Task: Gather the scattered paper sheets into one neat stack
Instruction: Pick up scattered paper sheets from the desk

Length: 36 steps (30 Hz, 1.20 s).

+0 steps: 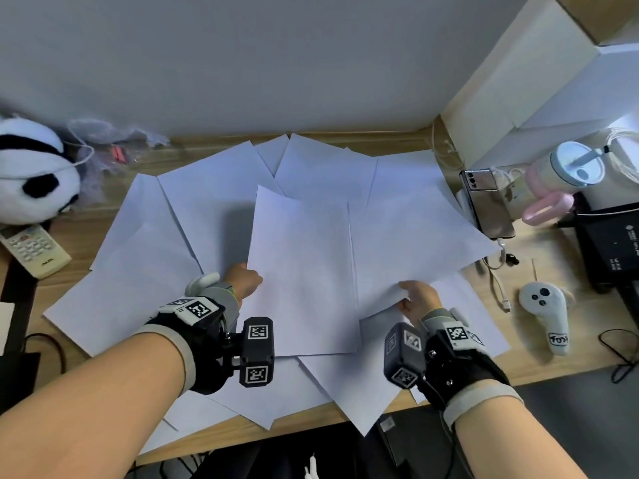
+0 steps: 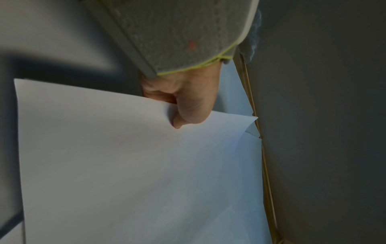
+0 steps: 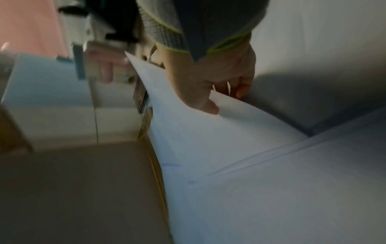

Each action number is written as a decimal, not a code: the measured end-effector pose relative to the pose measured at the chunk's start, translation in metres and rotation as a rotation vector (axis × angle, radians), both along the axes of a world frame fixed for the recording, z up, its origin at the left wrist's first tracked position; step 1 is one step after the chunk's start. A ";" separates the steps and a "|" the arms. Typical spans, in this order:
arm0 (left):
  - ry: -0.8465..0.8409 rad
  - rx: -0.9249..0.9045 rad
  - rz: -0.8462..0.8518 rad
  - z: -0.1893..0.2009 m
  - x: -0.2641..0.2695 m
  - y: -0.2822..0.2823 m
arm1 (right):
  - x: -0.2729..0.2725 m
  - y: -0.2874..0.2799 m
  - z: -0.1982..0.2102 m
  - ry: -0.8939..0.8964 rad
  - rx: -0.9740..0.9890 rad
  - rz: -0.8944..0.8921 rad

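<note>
Several white paper sheets point(image 1: 214, 202) lie fanned and overlapping across the wooden desk point(image 1: 539, 340). My left hand point(image 1: 246, 279) pinches the left edge of the middle sheet point(image 1: 304, 271), thumb on top point(image 2: 188, 113) and fingers hidden beneath; that sheet point(image 2: 125, 165) is lifted off the others. My right hand point(image 1: 416, 295) pinches the near edge of a sheet on the right point(image 1: 415, 243), thumb above the paper point(image 3: 211, 107) and fingers under it, bending its edge point(image 3: 208, 132) upward. More sheets hang over the desk's front edge.
A panda plush point(image 1: 31, 171) and a remote control point(image 1: 34, 250) sit at the left. On the right stand a phone point(image 1: 487, 205), a pink-handled cup point(image 1: 560, 181), a white controller point(image 1: 546, 312), cables and a black box point(image 1: 612, 250). White boxes point(image 1: 518, 81) rise at the back right.
</note>
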State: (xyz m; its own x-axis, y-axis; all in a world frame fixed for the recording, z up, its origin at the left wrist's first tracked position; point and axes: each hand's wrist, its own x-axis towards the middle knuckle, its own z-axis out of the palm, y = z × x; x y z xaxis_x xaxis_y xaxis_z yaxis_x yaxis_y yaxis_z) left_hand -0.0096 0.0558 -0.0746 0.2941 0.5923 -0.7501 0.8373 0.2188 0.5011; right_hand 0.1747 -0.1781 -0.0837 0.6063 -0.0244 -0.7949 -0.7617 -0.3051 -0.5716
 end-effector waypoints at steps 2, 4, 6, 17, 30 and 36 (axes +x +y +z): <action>-0.015 -0.016 0.031 0.004 -0.004 0.002 | 0.000 0.001 0.001 -0.209 -0.148 0.010; -0.019 -0.044 0.037 0.002 -0.010 0.007 | 0.007 -0.001 0.012 -0.448 -0.231 -0.124; -0.010 -0.066 0.046 0.000 -0.020 0.013 | 0.023 -0.002 0.027 -0.616 -0.147 -0.233; -0.229 -0.153 0.355 0.004 -0.040 0.018 | 0.028 0.037 0.082 -0.371 0.358 0.252; -0.267 -0.162 0.353 0.019 -0.038 0.001 | -0.048 0.071 0.013 -0.265 -0.119 0.940; -0.216 0.047 0.221 0.016 -0.045 0.001 | -0.026 0.054 0.012 -0.434 -0.495 0.657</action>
